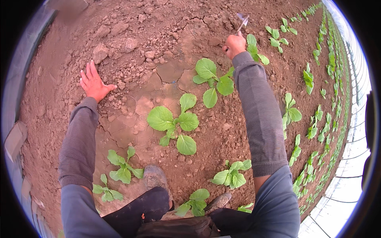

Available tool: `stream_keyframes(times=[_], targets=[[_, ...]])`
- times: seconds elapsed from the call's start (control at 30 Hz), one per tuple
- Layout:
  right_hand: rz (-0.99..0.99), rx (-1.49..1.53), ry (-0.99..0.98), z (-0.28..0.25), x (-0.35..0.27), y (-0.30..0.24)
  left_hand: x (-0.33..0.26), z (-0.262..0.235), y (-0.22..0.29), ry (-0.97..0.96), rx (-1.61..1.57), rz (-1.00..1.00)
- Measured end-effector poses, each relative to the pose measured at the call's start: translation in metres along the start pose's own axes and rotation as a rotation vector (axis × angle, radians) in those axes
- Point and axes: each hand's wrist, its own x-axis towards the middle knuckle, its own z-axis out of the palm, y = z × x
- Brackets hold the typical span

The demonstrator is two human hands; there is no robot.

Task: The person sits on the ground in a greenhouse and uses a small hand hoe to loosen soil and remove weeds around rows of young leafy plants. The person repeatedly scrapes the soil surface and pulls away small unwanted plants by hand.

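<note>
My left hand (94, 83) rests on the crumbly brown soil at the left, its fingers spread and nothing in it. At the far right of the bed, my right hand (234, 45) is closed in a fist round a small hand hoe (243, 20). Only part of the tool's thin shaft and its pale metal blade show; the grip is hidden in the fist. Just right of that hand grows a green leafy seedling (254, 48). Between my forearms stand two larger leafy plants, one farther off (212, 81) and one nearer (174, 123).
More seedlings (228, 174) grow around my shoes (155, 176). Rows of young plants (331, 67) run along the right side, beside a pale ribbed greenhouse wall (349, 158). Larger clods (129, 45) lie beyond my left hand. A plastic-covered edge (29, 55) borders the bed on the left.
</note>
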Motion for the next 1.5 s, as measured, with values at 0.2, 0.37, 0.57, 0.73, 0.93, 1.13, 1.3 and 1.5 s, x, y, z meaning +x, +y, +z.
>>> stream_keyframes(times=[0.2, 0.37, 0.57, 0.73, 0.93, 1.13, 1.3, 1.5], targets=[[0.015, -0.302, -0.028, 0.071, -0.147, 0.075, -0.01, -0.016, -0.023, -0.002, 0.021, -0.06], [0.022, -0.491, -0.083, 0.073, -0.231, 0.126, -0.007, -0.011, -0.015, -0.019, 0.011, -0.063], [-0.12, -0.674, -0.117, 0.054, -0.306, 0.189, -0.005, -0.015, -0.01, 0.012, 0.004, -0.047], [-0.521, -0.798, -0.153, 0.035, -0.38, 0.242, -0.008, -0.012, -0.019, 0.016, 0.007, -0.035], [-0.134, -0.825, -0.326, 0.008, -0.41, 0.213, -0.01, -0.011, -0.024, 0.016, -0.015, -0.038], [-0.241, -1.007, -0.316, -0.014, -0.362, 0.193, -0.006, -0.008, -0.019, 0.018, -0.015, -0.024], [-0.467, -0.976, -0.026, 0.025, -0.224, 0.117, -0.008, -0.009, -0.02, 0.015, -0.021, -0.039], [-0.239, -0.658, 0.114, 0.002, -0.139, 0.065, -0.001, -0.004, -0.009, 0.051, -0.05, 0.003]])
